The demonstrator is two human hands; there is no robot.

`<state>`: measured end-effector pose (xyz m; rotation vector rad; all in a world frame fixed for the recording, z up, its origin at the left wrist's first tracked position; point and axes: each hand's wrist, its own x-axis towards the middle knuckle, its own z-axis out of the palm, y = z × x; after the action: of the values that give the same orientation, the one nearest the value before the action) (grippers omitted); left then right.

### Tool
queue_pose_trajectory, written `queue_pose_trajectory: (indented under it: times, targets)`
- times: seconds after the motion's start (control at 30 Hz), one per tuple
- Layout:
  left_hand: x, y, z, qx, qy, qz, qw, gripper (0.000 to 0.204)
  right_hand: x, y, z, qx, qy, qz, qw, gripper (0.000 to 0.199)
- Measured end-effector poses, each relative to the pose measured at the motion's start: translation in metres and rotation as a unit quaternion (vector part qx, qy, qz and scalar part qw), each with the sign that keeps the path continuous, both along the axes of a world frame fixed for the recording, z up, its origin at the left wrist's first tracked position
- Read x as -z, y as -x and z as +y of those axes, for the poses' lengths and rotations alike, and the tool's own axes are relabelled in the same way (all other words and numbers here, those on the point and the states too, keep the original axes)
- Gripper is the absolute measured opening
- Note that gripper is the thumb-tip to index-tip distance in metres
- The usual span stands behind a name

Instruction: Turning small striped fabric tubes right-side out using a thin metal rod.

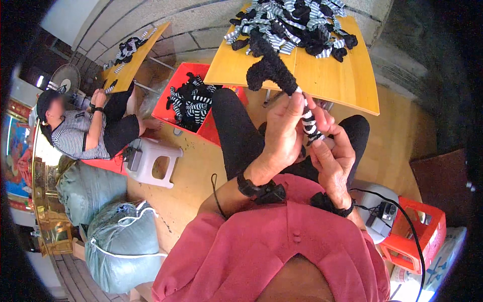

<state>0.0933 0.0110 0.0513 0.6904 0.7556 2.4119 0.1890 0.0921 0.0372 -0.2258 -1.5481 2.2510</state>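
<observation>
Above my lap I hold a plush piece [271,74], fuzzy black at its far end with a narrow black-and-white striped tube nearest me. My left hand [286,128] pinches the tube where it joins the black part. Lower down, the fingers of my right hand [332,157] close on the tube's near end. The black end sticks out over the front edge of the yellow table [332,83]. Farther back on that table lies a heap of black and striped cloth pieces [297,25].
Left of my knees stands a red bin [170,108] of striped plush pieces. A person [83,126] sits at another yellow table [138,58] beside a grey-white stool [156,161]. Green sacks [121,251] lie lower left; a red plastic stool [427,236] stands at my right.
</observation>
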Motion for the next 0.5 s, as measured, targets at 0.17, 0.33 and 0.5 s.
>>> queue_pose_trajectory:
  times: [0.17,0.33,0.5]
  targets:
    - [0.003,-0.008,0.0,-0.033,0.096,-0.005,0.995,0.033,-0.001,0.002,0.004,-0.005,0.003,0.0,1.0,0.024]
    - [-0.018,0.028,-0.011,-0.087,0.049,0.012,0.995,0.031,0.012,0.003,0.007,-0.004,-0.032,0.008,0.999,0.022]
    - [-0.019,0.042,-0.016,-0.069,-0.032,-0.068,0.995,0.028,0.004,-0.001,0.006,0.002,-0.102,-0.043,0.994,0.021]
